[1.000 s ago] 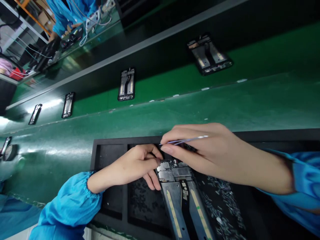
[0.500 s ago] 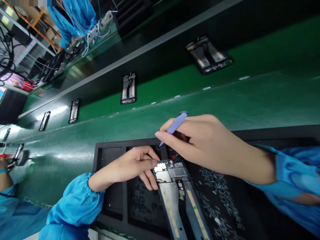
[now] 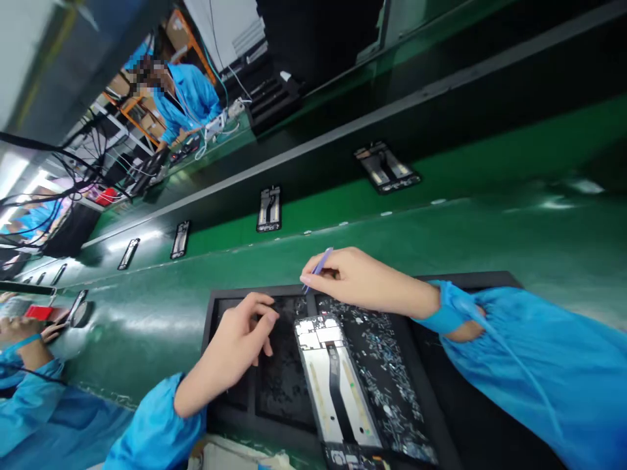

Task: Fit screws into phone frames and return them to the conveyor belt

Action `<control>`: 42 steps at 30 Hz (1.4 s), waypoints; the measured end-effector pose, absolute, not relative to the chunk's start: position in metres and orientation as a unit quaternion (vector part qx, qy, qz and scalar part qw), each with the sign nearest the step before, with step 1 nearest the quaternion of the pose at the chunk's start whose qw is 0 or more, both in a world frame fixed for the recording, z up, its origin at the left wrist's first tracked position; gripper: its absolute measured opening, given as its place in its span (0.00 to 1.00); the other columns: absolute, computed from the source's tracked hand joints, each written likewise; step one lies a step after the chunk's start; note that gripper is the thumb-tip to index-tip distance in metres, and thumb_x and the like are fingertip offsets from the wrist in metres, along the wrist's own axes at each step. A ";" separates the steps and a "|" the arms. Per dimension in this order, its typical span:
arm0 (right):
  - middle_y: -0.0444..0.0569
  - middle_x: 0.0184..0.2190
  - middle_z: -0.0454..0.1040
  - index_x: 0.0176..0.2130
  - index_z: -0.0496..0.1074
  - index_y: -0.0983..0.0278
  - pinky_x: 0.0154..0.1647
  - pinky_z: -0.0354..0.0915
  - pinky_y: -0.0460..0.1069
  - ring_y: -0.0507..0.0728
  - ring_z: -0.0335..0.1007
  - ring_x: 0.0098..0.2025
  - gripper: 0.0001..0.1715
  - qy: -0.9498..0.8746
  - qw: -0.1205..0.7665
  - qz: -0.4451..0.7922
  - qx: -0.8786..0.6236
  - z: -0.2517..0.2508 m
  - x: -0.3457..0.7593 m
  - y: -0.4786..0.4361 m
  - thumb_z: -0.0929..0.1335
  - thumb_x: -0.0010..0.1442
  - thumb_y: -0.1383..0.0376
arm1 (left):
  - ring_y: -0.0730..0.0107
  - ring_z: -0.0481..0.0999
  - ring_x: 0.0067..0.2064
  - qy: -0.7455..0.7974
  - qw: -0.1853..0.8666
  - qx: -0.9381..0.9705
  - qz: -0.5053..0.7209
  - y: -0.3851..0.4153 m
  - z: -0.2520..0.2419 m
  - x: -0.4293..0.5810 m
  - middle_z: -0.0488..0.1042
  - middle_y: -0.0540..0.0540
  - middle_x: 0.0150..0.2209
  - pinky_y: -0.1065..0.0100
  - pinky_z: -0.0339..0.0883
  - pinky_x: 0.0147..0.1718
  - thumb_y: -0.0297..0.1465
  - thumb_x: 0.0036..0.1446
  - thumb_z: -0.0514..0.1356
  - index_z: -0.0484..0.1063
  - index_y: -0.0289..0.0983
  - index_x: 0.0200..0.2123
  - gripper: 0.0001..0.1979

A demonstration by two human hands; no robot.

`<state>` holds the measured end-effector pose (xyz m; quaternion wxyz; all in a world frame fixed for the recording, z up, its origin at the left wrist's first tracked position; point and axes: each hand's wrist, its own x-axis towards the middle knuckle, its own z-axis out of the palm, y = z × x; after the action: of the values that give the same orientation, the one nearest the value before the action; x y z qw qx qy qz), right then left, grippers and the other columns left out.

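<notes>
My right hand (image 3: 350, 279) pinches purple tweezers (image 3: 318, 266), tips pointing down at the far edge of a black compartment tray (image 3: 215, 307). My left hand (image 3: 240, 343) rests over a dark tray compartment holding small parts, fingers curled with the fingertips touching down; I cannot see anything in them. An open phone frame (image 3: 337, 382) with a circuit board at its top lies on the tray between both hands. Neither hand touches it. To its right, a compartment holds several small loose metal parts (image 3: 386, 365).
A green conveyor belt (image 3: 441, 228) runs behind the tray, carrying several phone frames (image 3: 269, 209) spaced along it. At the left edge another person's hands (image 3: 24, 329) hold something red. A person in blue stands far back at a bench with cables.
The camera pulled back and tilted up. My left hand slid left off the phone frame's top corner. My right hand lifted the tweezers away from the frame toward the tray's far edge.
</notes>
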<state>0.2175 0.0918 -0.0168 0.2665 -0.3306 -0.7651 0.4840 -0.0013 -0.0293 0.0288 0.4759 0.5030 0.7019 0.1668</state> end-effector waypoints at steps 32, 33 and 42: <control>0.47 0.31 0.81 0.48 0.75 0.67 0.33 0.77 0.48 0.53 0.78 0.29 0.10 -0.880 0.401 0.119 -0.226 -0.043 0.268 0.048 0.70 0.65 0.73 | 0.45 0.65 0.64 0.768 0.030 0.608 0.199 0.227 -0.052 -0.073 0.57 0.25 0.65 0.51 0.57 0.64 0.22 0.54 0.60 0.48 0.26 0.71 0.43; 0.47 0.30 0.81 0.47 0.75 0.67 0.32 0.77 0.49 0.54 0.78 0.29 0.10 -0.890 0.391 0.095 -0.214 -0.043 0.267 0.046 0.70 0.65 0.72 | 0.44 0.64 0.65 0.770 0.026 0.607 0.194 0.232 -0.054 -0.073 0.57 0.26 0.65 0.51 0.56 0.65 0.22 0.55 0.60 0.49 0.26 0.71 0.42; 0.56 0.34 0.84 0.43 0.78 0.74 0.35 0.82 0.53 0.60 0.83 0.33 0.08 -0.934 0.327 0.013 -0.145 -0.037 0.256 0.037 0.69 0.63 0.77 | 0.32 0.65 0.61 0.777 0.051 0.615 0.126 0.232 -0.060 0.021 0.65 0.25 0.59 0.46 0.56 0.60 0.51 0.57 0.66 0.54 0.30 0.70 0.48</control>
<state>0.2561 0.0370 -0.0366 0.3271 -0.1449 -0.9337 0.0131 0.0214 0.2317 -0.0597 0.0508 0.6151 0.7767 0.1257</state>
